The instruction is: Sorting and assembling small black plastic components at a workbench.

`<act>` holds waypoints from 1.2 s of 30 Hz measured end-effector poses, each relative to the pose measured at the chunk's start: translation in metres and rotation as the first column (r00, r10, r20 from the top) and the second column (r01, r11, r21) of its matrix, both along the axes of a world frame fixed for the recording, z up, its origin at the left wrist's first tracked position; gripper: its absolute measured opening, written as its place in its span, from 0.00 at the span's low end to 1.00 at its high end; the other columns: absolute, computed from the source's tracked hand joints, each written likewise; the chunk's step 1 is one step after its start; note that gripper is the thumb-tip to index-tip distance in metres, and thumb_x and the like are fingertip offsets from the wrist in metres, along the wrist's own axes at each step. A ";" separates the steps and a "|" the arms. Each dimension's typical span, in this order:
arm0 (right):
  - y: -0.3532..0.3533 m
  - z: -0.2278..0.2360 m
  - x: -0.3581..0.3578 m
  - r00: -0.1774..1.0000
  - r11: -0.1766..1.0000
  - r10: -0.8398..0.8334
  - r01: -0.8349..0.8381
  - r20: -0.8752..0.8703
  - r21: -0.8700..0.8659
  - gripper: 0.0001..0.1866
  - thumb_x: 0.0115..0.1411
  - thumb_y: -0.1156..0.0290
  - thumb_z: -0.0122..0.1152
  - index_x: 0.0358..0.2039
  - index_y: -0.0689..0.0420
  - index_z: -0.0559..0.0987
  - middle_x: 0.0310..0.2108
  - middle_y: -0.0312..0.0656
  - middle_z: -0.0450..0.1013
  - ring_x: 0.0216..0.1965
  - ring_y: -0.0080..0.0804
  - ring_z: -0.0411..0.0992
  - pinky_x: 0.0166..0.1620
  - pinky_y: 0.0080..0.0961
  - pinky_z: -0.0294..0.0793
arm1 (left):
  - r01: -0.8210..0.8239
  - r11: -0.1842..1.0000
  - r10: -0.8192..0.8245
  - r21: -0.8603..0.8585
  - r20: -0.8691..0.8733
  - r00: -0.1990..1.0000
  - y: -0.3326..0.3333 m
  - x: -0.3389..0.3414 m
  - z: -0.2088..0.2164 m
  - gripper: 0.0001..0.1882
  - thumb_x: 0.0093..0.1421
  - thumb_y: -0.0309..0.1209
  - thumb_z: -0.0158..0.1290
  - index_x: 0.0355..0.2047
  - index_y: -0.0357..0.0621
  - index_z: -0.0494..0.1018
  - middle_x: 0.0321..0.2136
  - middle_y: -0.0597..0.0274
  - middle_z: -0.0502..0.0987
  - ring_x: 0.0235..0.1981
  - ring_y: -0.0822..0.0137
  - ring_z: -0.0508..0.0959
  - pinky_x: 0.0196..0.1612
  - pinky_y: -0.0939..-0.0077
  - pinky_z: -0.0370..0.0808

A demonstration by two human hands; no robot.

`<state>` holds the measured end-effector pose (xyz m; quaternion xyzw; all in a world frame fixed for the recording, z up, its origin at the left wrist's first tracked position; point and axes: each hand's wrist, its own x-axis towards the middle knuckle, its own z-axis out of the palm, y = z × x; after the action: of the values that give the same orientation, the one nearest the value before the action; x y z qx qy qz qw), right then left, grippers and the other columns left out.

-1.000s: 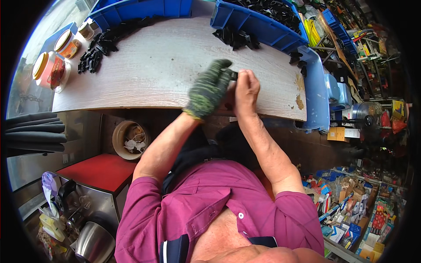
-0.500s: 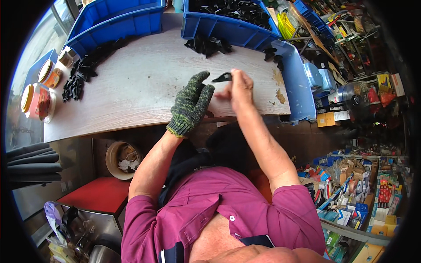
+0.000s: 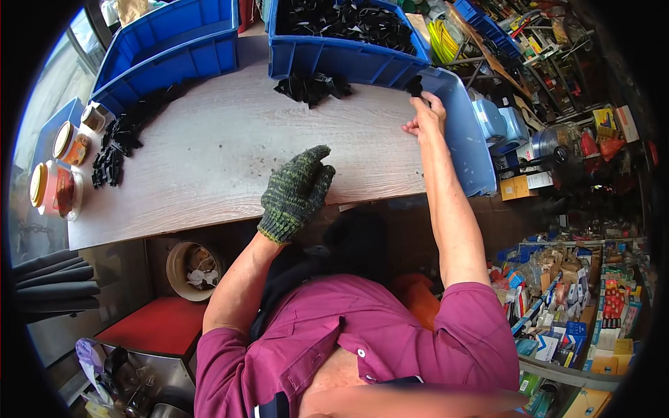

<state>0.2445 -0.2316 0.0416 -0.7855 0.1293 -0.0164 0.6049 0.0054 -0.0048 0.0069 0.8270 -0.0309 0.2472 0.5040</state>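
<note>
My left hand (image 3: 296,195), in a dark green and black knitted glove, rests over the front edge of the table (image 3: 223,167). Its thumb and forefinger stand a little apart, and no object shows between them. My bare right hand (image 3: 428,117) reaches to the table's far right corner, its fingers partly spread. Its fingertips are at a few small black plastic pieces (image 3: 414,85) beside a light blue bin (image 3: 463,132); the hand hides some of them. Another heap of black pieces (image 3: 313,88) lies at the back middle, and a long row (image 3: 122,136) runs along the left.
A blue crate (image 3: 341,59) full of black pieces stands at the back middle. Another blue crate (image 3: 174,59) stands at the back left. Lidded jars (image 3: 52,188) line the left edge. Below are a waste bucket (image 3: 178,275) and a red-topped cabinet (image 3: 153,320). Crowded shelves fill the right.
My right hand has moved from beside the glove to the far right corner. The black piece it held no longer shows. My left hand stays near the front edge.
</note>
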 end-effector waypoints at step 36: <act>0.067 -0.006 -0.032 0.932 0.952 0.307 -0.302 -0.193 0.054 0.19 0.59 0.58 0.69 0.46 0.53 0.79 0.12 0.33 0.60 0.14 0.26 0.65 0.23 0.34 0.79 | -0.553 0.324 0.637 0.768 0.254 0.727 0.257 0.054 0.005 0.26 0.62 0.46 0.54 0.60 0.54 0.70 0.56 0.48 0.73 0.60 0.36 0.67 0.58 0.38 0.66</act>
<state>0.2129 -0.1644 0.0352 -0.7866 0.0662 0.1579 0.5933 0.0598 0.2519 0.0123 0.9222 0.1898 0.3326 -0.0532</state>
